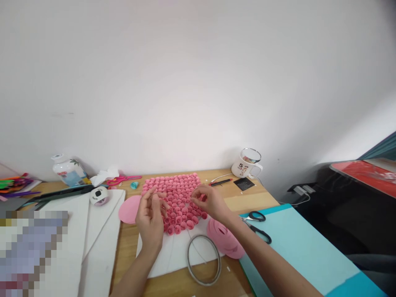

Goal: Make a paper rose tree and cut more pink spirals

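Many rolled pink paper roses (177,229) stand packed in rows on a white sheet (167,258) in the middle of the table. Over their left side hovers my left hand (150,220), its fingers loosely curled and apart, with nothing seen in them. My right hand (212,202) is above the right side of the roses, thumb and forefinger pinched together. Whatever lies between those fingertips, if anything, is too small to make out. Below my right wrist lies a pile of pink paper discs (224,239), and a pink disc (129,210) sits beside my left hand.
A metal ring (203,282) lies at the front of the white sheet. Black-handled scissors (258,227) rest on a light blue board (303,247) at right. At the back stand a white mug (246,165) and a white bottle (69,169), with pink scissors (122,179) between.
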Motion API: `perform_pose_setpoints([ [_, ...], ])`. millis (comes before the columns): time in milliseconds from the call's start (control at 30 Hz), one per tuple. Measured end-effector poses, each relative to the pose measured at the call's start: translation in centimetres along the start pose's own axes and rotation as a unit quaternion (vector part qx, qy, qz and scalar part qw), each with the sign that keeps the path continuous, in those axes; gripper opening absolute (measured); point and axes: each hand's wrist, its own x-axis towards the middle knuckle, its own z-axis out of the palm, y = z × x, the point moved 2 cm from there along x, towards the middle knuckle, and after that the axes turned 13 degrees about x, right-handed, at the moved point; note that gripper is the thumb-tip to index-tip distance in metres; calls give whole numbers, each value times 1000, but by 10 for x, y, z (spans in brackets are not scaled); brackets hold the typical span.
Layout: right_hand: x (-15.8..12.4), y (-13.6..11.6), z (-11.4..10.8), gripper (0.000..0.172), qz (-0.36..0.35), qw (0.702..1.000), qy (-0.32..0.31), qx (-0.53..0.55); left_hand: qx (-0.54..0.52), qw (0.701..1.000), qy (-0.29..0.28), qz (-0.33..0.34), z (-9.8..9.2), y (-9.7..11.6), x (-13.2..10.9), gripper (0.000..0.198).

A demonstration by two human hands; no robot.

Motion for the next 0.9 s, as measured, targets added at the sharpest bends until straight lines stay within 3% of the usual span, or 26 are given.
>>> perform_pose_setpoints([
  [167,-5,2,18,11,13,998,-38,-39,-11,1000,2,-1,0,0,0,42],
  [500,-7,11,27,13,5,990,-83,-111,-31,999,-2,-8,1,0,0,38],
  [900,-6,-7,20,20,-48,972,-122,-196,-30,1000,-1,-9,0,-1,1,34],
])
